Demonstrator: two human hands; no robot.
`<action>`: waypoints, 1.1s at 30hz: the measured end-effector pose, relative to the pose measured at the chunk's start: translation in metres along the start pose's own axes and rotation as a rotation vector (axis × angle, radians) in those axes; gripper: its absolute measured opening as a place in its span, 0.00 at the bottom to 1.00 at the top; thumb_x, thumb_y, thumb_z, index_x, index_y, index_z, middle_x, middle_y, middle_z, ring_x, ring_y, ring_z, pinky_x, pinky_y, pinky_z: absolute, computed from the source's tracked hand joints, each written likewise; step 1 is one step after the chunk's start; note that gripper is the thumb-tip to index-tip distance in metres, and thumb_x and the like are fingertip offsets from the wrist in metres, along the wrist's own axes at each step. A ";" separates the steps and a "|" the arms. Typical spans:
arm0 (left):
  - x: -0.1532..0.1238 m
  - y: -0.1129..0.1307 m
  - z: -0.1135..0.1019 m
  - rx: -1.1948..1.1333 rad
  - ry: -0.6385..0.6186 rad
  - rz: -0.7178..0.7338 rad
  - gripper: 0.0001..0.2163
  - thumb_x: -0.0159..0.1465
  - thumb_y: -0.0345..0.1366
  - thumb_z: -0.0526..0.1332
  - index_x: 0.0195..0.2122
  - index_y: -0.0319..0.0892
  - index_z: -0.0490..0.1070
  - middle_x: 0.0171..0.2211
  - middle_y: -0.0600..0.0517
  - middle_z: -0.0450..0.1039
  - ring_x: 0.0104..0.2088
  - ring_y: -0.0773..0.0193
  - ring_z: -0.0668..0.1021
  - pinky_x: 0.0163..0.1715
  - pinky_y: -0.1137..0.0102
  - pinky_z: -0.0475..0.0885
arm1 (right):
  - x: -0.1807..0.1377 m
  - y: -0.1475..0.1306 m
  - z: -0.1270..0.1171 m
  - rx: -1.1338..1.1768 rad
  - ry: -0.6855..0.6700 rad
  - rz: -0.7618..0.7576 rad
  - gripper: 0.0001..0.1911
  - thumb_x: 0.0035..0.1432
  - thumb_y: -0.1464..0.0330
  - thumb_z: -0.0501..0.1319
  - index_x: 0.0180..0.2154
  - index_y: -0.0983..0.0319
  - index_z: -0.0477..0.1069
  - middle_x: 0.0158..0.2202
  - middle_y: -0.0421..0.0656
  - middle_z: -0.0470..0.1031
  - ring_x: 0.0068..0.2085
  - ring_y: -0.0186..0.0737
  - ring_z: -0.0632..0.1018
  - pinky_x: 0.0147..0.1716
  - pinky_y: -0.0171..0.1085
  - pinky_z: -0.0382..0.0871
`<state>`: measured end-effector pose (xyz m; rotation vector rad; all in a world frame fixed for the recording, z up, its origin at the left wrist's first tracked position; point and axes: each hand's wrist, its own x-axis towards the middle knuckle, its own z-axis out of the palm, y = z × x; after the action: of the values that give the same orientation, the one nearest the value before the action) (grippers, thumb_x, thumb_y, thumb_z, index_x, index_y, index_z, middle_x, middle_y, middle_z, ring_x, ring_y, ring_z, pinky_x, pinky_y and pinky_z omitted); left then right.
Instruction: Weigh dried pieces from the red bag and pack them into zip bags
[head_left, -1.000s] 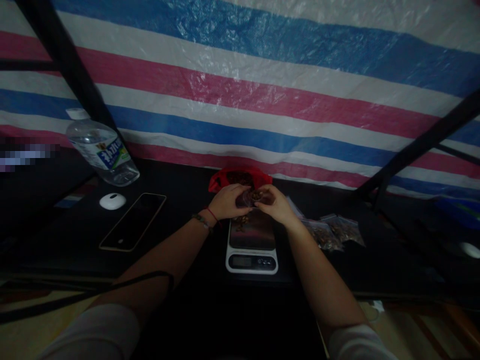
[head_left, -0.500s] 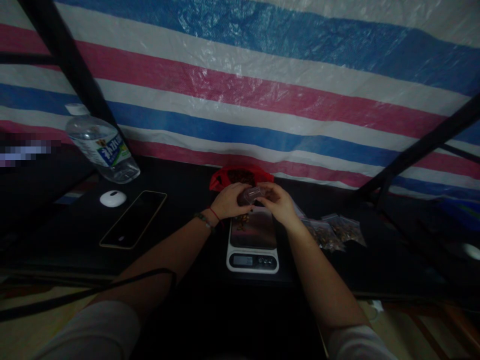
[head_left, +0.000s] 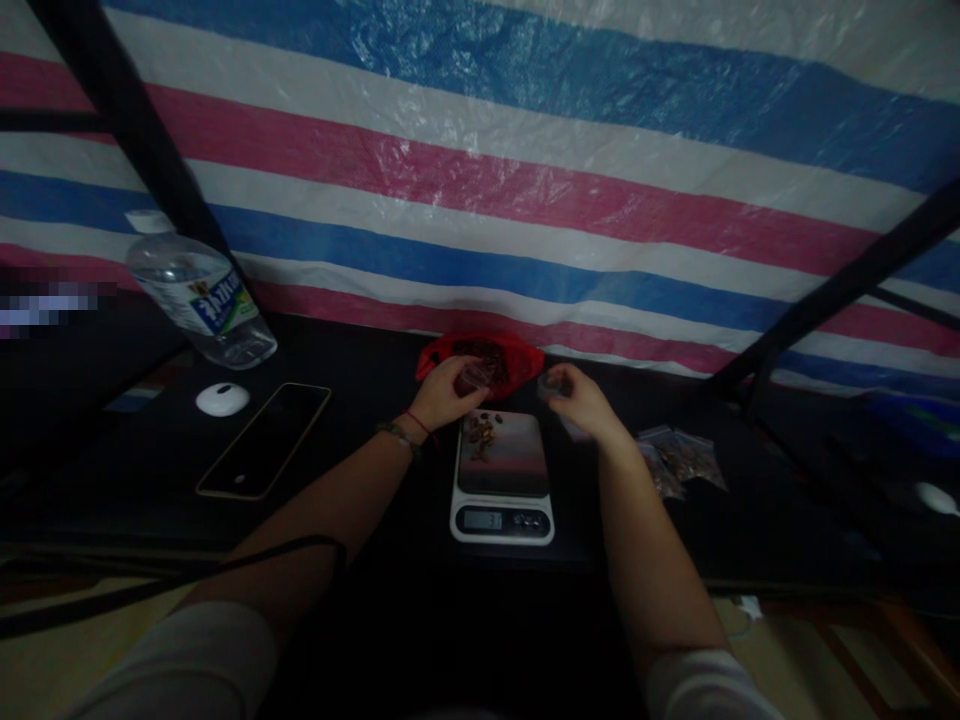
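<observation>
1. Head view: both my forearms reach across a black table (head_left: 360, 420) toward a striped tarp (head_left: 480, 200) hanging behind it.
2. My left hand (head_left: 448, 397) is curled around a small clear cup (head_left: 475, 376), with the fingers closed narrowly on it. I hold the cup at the mouth of a red bag (head_left: 521, 355), just past the far edge of the scale.
3. My right hand (head_left: 581, 402) hovers off the scale's far right corner, well apart from the left. Its fingertips pinch a clear plastic piece (head_left: 551, 383); the light is too dim to tell what it is.
4. A kitchen scale (head_left: 502, 500) sits between my arms, nearer to me than either hand. A few brown bits (head_left: 480, 432) lie on the far left part of its platform. The display glows, but I cannot read it.
5. Small zip bags (head_left: 679, 455) with brown contents lie on the table to the right of my right wrist, near it but not touching.
6. To the left lies a phone (head_left: 264, 440), screen up. A white round object (head_left: 223, 399) sits just beyond it, and a water bottle (head_left: 199, 300) is farther back by the tarp.
7. A black cable (head_left: 225, 570) crosses over my left forearm near the sleeve.
</observation>
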<state>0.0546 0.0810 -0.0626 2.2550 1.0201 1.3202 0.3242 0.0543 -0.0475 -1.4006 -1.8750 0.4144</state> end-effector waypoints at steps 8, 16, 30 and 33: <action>0.003 -0.017 0.001 -0.041 0.080 -0.095 0.18 0.55 0.37 0.63 0.47 0.38 0.70 0.43 0.46 0.75 0.44 0.57 0.77 0.47 0.63 0.71 | -0.002 0.019 -0.001 -0.182 -0.135 0.164 0.23 0.42 0.74 0.64 0.44 0.63 0.69 0.41 0.45 0.75 0.40 0.39 0.75 0.40 0.37 0.67; 0.002 -0.020 0.001 -0.057 0.094 -0.133 0.17 0.56 0.38 0.63 0.46 0.38 0.71 0.44 0.45 0.75 0.44 0.57 0.76 0.48 0.61 0.71 | 0.001 -0.054 0.007 -0.092 -0.180 -0.254 0.14 0.55 0.76 0.54 0.39 0.61 0.75 0.39 0.44 0.75 0.41 0.38 0.75 0.44 0.38 0.67; 0.002 -0.015 0.000 -0.085 0.043 -0.156 0.17 0.56 0.36 0.62 0.46 0.38 0.70 0.41 0.47 0.75 0.37 0.61 0.78 0.41 0.64 0.73 | -0.017 -0.099 0.052 -0.245 -0.596 -0.395 0.29 0.46 0.57 0.69 0.49 0.62 0.71 0.49 0.49 0.71 0.52 0.48 0.70 0.51 0.44 0.65; 0.002 -0.016 0.000 -0.062 0.042 -0.160 0.16 0.56 0.36 0.62 0.45 0.39 0.71 0.42 0.47 0.75 0.39 0.60 0.77 0.43 0.64 0.72 | -0.017 -0.096 0.054 -0.229 -0.578 -0.417 0.16 0.54 0.66 0.65 0.46 0.61 0.74 0.45 0.47 0.73 0.49 0.43 0.72 0.51 0.42 0.65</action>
<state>0.0488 0.0933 -0.0708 2.0622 1.1321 1.3175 0.2221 0.0140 -0.0283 -1.0444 -2.6881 0.4320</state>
